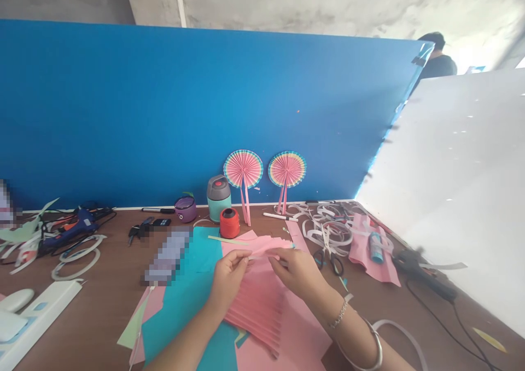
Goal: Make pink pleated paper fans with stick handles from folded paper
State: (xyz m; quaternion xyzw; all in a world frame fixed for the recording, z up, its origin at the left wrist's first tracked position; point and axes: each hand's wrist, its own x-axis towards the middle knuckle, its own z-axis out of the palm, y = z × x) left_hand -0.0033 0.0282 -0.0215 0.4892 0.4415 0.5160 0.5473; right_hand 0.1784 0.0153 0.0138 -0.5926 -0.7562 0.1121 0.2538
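A pink pleated paper (260,311) hangs down in narrow folds between my hands, over sheets of paper on the table. My left hand (229,278) pinches its upper edge on the left, thumb and forefinger together. On the right, my right hand (297,270) grips the same edge with bent fingers. Beneath lie a teal paper sheet (180,316) and a pink paper sheet (305,333). Two round pleated fans, a left one (243,169) and a right one (287,169), lean against the blue panel behind.
Scissors (327,251) and coiled white strips (332,231) lie to the right, near a glue stick (376,248). A red jar (229,223) and a teal flask (219,199) stand behind the paper. At left are a blue glue gun (80,229) and a power strip (41,319).
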